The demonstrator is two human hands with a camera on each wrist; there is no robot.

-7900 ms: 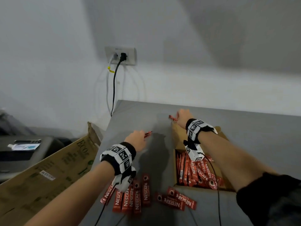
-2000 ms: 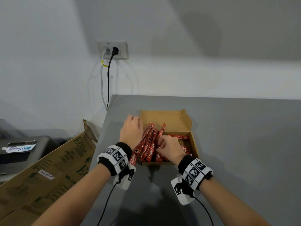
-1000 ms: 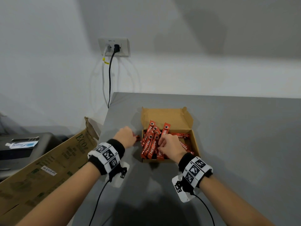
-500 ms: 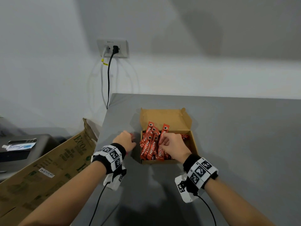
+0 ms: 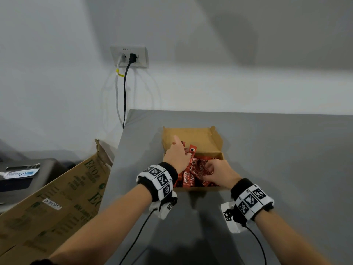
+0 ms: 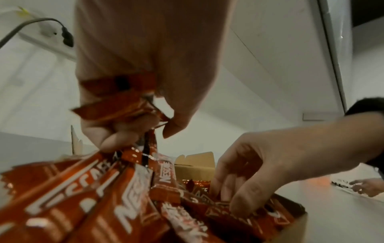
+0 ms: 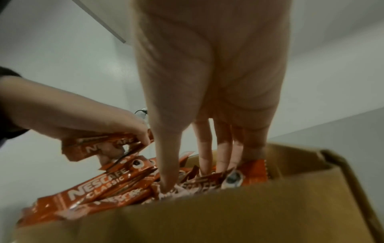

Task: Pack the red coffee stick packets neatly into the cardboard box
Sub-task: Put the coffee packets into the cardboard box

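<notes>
The small cardboard box (image 5: 202, 139) stands open on the grey table (image 5: 277, 169), its flap up at the back. Red coffee stick packets (image 5: 188, 178) lie jumbled inside it, some leaning up on the left. My left hand (image 5: 177, 152) hovers over the box's left side, fingers curled round a few packets (image 6: 116, 102). The right wrist view shows that left hand (image 7: 116, 136) gripping a packet (image 7: 99, 146). My right hand (image 5: 214, 172) is in the right half of the box. Its fingers (image 7: 204, 154) point straight down and press among the packets (image 7: 209, 182).
A large brown carton (image 5: 57, 197) leans against the table's left edge, with a dark machine (image 5: 24, 175) behind it. A wall socket (image 5: 129, 56) with two cables hangs above the table's back left corner. Another hand (image 6: 365, 187) rests on the table far right.
My left hand has moved from the table left of the box to above its left side, with packets in its grip. My right hand has stayed inside the box, shifting slightly right.
</notes>
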